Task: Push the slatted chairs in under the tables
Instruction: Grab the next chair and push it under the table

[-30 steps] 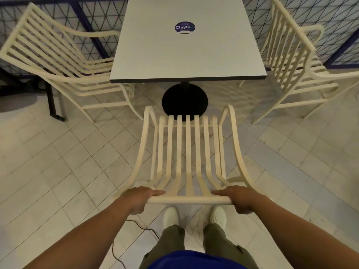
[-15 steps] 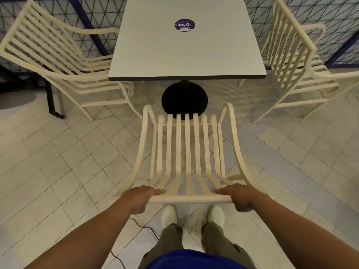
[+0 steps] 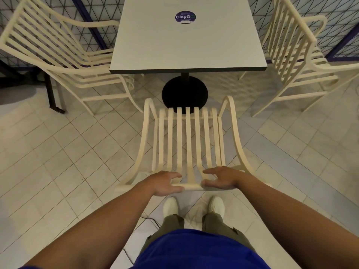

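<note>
A cream slatted chair (image 3: 187,136) stands right in front of me, facing the grey square table (image 3: 186,45). Its seat front reaches the table's black round base (image 3: 184,90), just short of the tabletop's near edge. My left hand (image 3: 165,183) and my right hand (image 3: 221,178) lie close together on the middle of the chair's top back rail. The fingers point inward and look fairly straight, with the thumbs on the near side of the rail.
Two more cream slatted chairs flank the table, one on the left (image 3: 64,61) and one on the right (image 3: 297,55), both angled outward. A blue-framed mesh fence (image 3: 93,28) runs behind. My white shoes (image 3: 171,207) stand on the tiled floor; a thin cable (image 3: 153,222) trails beside them.
The chair has slid forward towards the table base. Both hands have moved from the ends of the top rail towards its middle, and their fingers have loosened.
</note>
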A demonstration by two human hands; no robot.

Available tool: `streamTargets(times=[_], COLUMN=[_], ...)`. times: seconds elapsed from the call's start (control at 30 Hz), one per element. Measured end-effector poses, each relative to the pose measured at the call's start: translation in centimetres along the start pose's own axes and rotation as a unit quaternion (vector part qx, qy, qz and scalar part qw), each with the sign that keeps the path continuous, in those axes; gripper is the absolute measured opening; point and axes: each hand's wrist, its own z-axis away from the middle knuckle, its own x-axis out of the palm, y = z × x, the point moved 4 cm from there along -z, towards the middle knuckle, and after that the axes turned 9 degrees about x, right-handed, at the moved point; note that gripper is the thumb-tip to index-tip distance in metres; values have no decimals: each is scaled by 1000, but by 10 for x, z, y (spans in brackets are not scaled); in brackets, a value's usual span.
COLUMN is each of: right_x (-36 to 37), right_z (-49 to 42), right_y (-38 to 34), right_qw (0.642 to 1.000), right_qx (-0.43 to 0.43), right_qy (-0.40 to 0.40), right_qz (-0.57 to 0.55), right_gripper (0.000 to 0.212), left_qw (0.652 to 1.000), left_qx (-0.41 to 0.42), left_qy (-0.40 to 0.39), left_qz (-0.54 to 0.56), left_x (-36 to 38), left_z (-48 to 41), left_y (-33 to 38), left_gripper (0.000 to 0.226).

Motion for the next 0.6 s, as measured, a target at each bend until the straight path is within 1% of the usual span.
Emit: streamTargets(times=[0.1,0.27,0.4,0.6], right_x=[-5,-9,-9,-5], right_z=[1,6,15,41], right_y=[-11,-15,-18,-5], right_qw=[1000,1000,998,993], right_qx=[-3,18,37,73], right_qy=[18,24,44,83], right_qz=[-2,-6,-2,-42], right_gripper=[70,70,69,68], left_qw=[1000,999,998,996], left_qx=[14,30,54,84], left_qy=[12,10,2,-8], left_qz=[16,18,18,23], left_x=[-9,-23,-33,-40], left_z=[-5,-9,-15,-34], left_y=[12,20,23,43], left_gripper=[69,69,68,64])
